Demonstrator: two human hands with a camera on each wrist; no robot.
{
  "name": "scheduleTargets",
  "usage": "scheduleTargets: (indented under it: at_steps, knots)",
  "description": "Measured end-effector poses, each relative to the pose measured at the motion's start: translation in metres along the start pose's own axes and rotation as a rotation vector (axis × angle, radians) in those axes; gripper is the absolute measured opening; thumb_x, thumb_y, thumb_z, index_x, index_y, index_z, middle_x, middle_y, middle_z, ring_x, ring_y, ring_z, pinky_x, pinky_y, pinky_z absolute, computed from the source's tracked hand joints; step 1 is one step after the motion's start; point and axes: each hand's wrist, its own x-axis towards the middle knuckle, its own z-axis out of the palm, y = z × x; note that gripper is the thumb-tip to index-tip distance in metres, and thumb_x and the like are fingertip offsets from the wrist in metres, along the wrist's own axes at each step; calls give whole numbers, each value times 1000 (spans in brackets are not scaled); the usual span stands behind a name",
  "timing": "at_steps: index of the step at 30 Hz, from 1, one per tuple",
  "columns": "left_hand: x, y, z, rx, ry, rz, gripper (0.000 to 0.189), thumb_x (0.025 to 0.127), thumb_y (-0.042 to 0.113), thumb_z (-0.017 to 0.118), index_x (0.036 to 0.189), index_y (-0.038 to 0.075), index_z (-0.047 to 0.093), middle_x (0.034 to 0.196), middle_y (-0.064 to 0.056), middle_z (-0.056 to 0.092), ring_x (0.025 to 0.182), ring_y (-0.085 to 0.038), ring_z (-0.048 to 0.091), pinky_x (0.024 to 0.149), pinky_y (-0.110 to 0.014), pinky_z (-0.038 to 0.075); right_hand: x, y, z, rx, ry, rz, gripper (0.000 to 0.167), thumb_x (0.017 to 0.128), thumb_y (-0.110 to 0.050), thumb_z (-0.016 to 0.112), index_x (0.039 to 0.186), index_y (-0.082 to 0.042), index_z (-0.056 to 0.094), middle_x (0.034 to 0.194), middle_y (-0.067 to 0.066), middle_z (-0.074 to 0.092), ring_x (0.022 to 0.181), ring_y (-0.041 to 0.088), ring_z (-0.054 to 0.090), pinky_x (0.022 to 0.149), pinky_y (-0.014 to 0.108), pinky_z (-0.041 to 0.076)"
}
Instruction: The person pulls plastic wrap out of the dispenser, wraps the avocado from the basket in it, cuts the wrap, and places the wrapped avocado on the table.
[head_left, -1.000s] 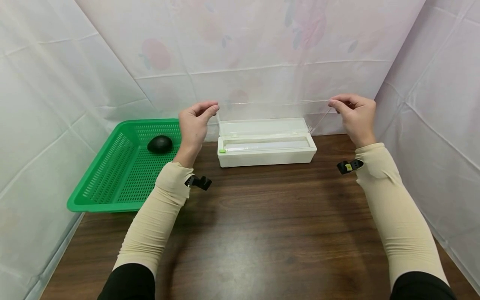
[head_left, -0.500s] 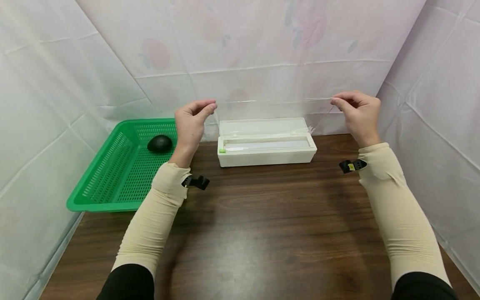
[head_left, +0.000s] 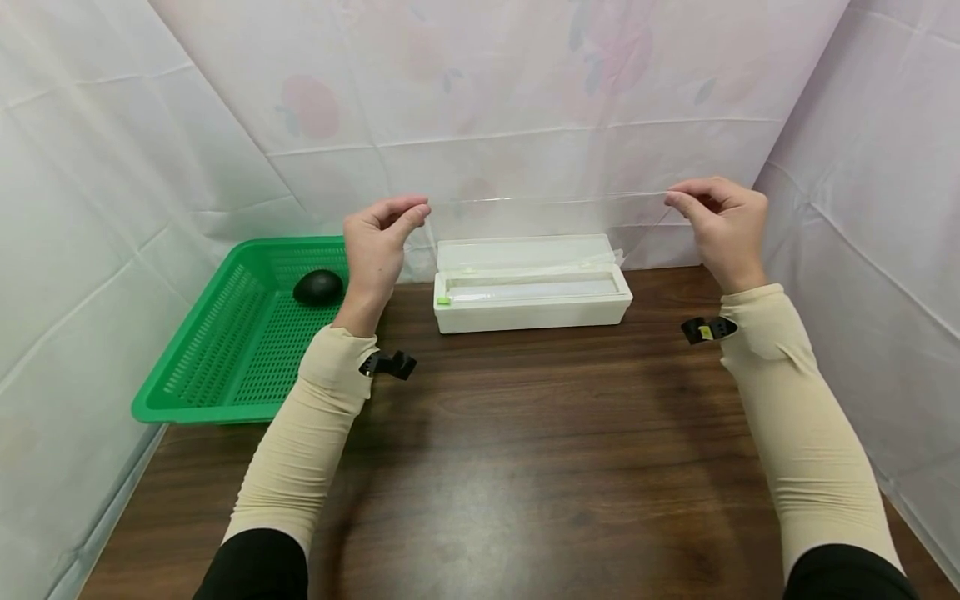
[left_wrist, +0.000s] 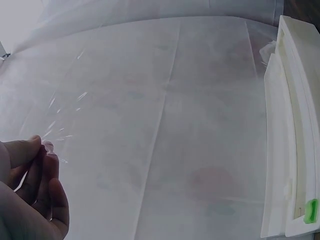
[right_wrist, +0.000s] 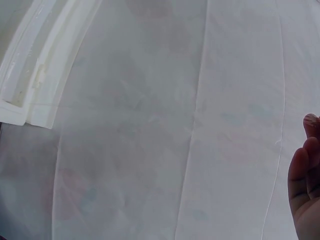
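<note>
A sheet of clear cling film [head_left: 547, 215] stretches upright between my two raised hands, its top edge nearly level. My left hand [head_left: 377, 250] pinches one top corner between thumb and fingers; in the left wrist view the film [left_wrist: 49, 146] is bunched at the fingertips. The other corner is pinched by my right hand [head_left: 725, 232], held slightly higher. Below and between them sits a long white cling film box [head_left: 534, 316], its lid [head_left: 525, 250] standing up behind. A pale roll [head_left: 536, 291] lies inside. At the box's left front corner is a green slider [head_left: 444, 301].
A green perforated basket [head_left: 206, 413] stands at the left, partly behind my left forearm, with a smooth black oval object [head_left: 318, 287] in it. The brown wooden table [head_left: 517, 450] extends in front of the box. Pale printed cloth [head_left: 480, 83] hangs behind and along both sides.
Both hands have risen slightly and moved apart, the left hand leftward and the right hand rightward, still pinching the film. The film is drawn up a little higher. Box and basket stay put.
</note>
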Motion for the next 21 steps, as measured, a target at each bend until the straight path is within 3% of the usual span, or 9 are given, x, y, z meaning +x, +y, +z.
scheduleTargets:
  at_steps: [11,19,21]
  knots:
    - [0,2,-2,-30,-7,60,21,89,13,71,99,-5,75,82,16,69,78,-6,66,75,-23,53,-1,-4,1,-14,10,-20,11,79,10,73,80,0,78,72,-18,67,64,-4,58,63,11,43]
    - [-2,5,-3,-45,-1,71,18,88,10,72,97,-5,75,82,-2,74,74,-6,65,73,-25,53,-2,-11,1,24,4,-19,10,79,10,73,80,2,77,73,-17,68,65,-3,59,63,11,43]
    - [-2,6,-3,-50,2,63,18,87,10,73,97,-5,75,79,4,73,74,-6,64,73,-24,52,-3,-13,1,34,4,-22,10,78,11,72,80,2,77,73,-16,68,65,-3,59,63,11,44]
